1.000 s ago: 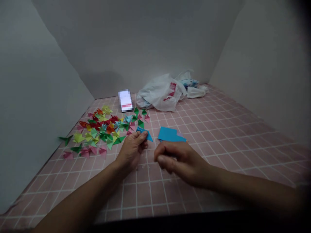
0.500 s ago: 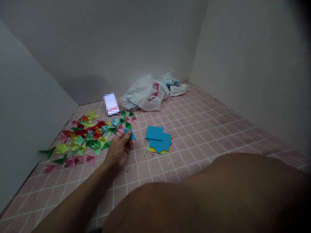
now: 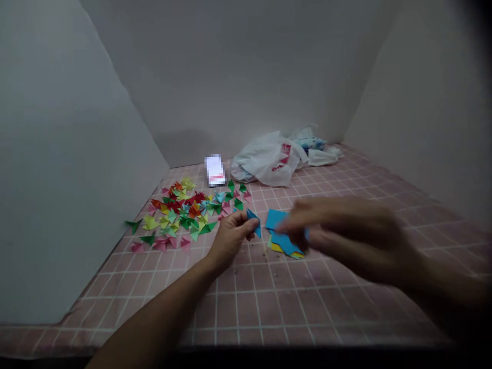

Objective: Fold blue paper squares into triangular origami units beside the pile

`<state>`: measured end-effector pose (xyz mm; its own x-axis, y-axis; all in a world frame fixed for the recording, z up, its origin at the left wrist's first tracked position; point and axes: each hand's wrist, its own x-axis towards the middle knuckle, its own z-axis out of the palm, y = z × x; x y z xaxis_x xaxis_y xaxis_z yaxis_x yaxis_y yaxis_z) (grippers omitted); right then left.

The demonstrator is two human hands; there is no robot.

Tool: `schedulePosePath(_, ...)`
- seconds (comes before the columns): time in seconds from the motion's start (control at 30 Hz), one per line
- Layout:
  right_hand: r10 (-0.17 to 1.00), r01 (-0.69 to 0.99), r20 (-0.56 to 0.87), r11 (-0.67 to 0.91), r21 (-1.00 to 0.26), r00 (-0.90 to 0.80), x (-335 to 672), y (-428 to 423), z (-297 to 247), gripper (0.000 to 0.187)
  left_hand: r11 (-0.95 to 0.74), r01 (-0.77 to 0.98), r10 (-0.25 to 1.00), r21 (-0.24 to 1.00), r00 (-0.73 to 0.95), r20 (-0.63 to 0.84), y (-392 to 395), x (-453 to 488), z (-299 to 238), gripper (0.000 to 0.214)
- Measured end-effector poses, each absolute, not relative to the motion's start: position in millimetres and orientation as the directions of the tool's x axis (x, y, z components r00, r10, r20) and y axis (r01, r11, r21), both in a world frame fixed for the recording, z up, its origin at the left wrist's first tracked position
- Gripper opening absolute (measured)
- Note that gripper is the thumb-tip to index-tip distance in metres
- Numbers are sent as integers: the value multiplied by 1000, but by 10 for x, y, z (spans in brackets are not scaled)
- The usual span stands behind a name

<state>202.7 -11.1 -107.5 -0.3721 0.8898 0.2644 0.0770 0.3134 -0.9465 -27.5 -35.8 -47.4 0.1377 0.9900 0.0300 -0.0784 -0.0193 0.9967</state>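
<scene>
My left hand (image 3: 229, 239) pinches a small folded blue paper piece (image 3: 254, 221) just above the pink tiled floor (image 3: 269, 307). To its right lies a small stack of square papers (image 3: 282, 238), blue on top with yellow beneath. My right hand (image 3: 346, 233) hovers over that stack, blurred by motion, so its fingers cannot be read. To the left of my left hand, a spread of several folded paper pieces (image 3: 184, 210) in green, yellow, red, pink and light blue covers the tiles.
A white plastic bag (image 3: 269, 161) with other wrappings (image 3: 319, 148) sits in the far corner. A small white packet (image 3: 215, 170) lies beside it. Grey walls close the floor in on the left, back and right.
My right arm, which filled the near view half a second ago, has swung out over the paper stack. My left hand keeps hold of the blue piece. The view shifted.
</scene>
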Motion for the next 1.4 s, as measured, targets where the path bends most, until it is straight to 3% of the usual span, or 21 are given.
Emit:
schedulePosePath(0.1, 865, 322, 290, 434, -841, -409, 1760, -148, -504, 16, -2, -7, 955, 1000, 298, 4, -395, -244, -471, 32)
schedulePosePath(0.17, 850, 368, 245, 438, -820, -466, 1609, -215, -333, 15, 21, 47, 939, 999, 341, -35, -405, -225, -507, 28)
schedulePosePath(0.4, 842, 271, 279, 434, -859, -462, 1601, -254, -521, 26, 7, 187, 919, 982, 387, -80, -401, -218, -613, 17)
schedulePosePath(0.63, 928, 18, 94, 108, -994, -362, 1610, -315, -564, 28, 35, 135, 918, 990, 386, -85, -416, -230, -613, 34)
schedulePosePath(0.73, 939, -35, 89, 82, -996, -333, 1605, -334, -580, 30, 88, 124, 934, 988, 334, -125, -423, -211, -624, 34)
schedulePosePath(1.03, 894, 21, 7, 18, -1000, -448, 1618, -257, -600, 34, -62, 216, 933, 974, 358, -20, -445, -199, -535, 27)
schedulePosePath(1.4, 925, -16, 23, 18, -1000, -380, 1636, -265, -621, 30, -70, 254, 959, 965, 282, -5, -381, -262, -537, 31)
